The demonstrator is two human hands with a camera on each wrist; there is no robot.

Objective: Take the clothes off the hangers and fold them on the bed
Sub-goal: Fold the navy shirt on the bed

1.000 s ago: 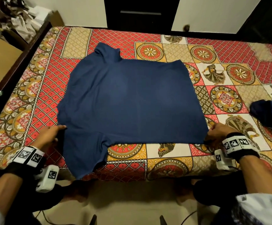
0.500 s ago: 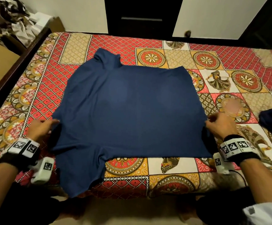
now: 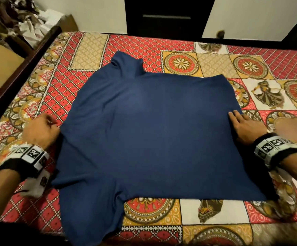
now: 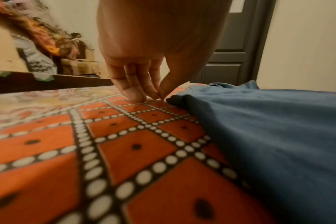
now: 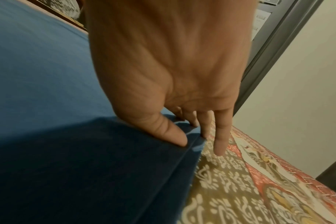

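One patterned bedspread [image 3: 188, 75], dark door [image 3: 165, 16]

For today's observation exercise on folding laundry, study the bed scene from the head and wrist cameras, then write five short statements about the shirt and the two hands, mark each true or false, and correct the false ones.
1. The blue shirt lies spread flat on the patterned bedcover. True.
2. The shirt is on a hanger. False: no hanger shows; it lies on the bed.
3. The right hand pinches the shirt's side edge between thumb and fingers. True, as the right wrist view shows.
4. The left hand rests flat in the middle of the shirt. False: it is at the shirt's left edge, fingertips bunched down by a fold of the cloth.
5. The shirt is already folded in half. False: it lies open, one sleeve hanging over the near edge.
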